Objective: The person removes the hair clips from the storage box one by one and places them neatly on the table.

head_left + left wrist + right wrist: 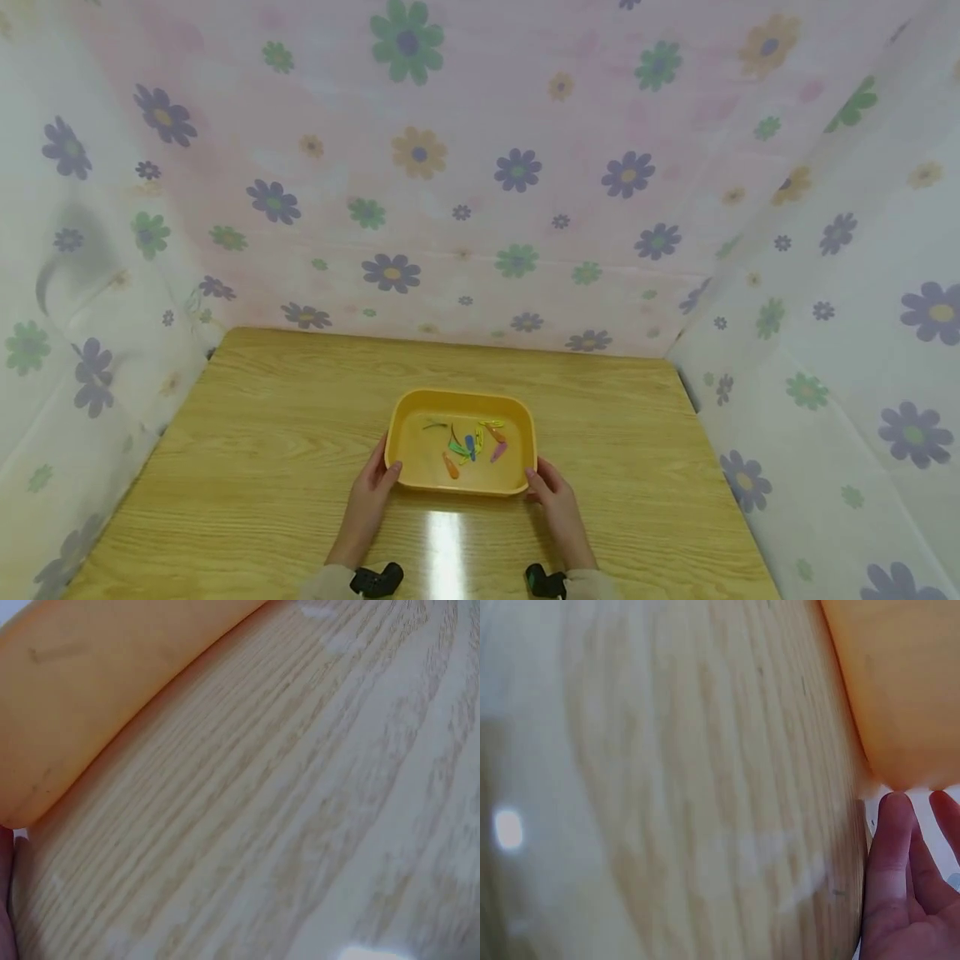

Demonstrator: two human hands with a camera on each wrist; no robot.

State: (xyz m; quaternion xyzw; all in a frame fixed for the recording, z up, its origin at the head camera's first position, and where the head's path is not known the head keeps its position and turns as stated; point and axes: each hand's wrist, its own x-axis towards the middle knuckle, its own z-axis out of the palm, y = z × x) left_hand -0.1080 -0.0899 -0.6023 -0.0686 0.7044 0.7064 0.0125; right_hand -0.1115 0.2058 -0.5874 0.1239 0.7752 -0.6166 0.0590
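Observation:
A yellow plastic tray (461, 489) sits on the wooden table, with both hands at its near corners. My left hand (367, 490) grips the left side, thumb at the rim. On the opposite side my right hand (557, 502) holds the right corner, its thumb also at the rim. Several small snap hair clips lie loose inside: an orange clip (450, 465), a blue clip (470, 447), a purple clip (498, 451) and green and yellow ones. In the right wrist view, fingertips (892, 825) meet the tray's outer wall (915, 690). The left wrist view shows mostly tray wall (112, 682) and table.
The wood-grain table (285, 417) extends around the tray on all sides. Flower-printed cloth (465, 225) hangs behind it and along both sides. A bright light reflection lies on the tabletop between the forearms. Each wrist carries a black camera mount (377, 580).

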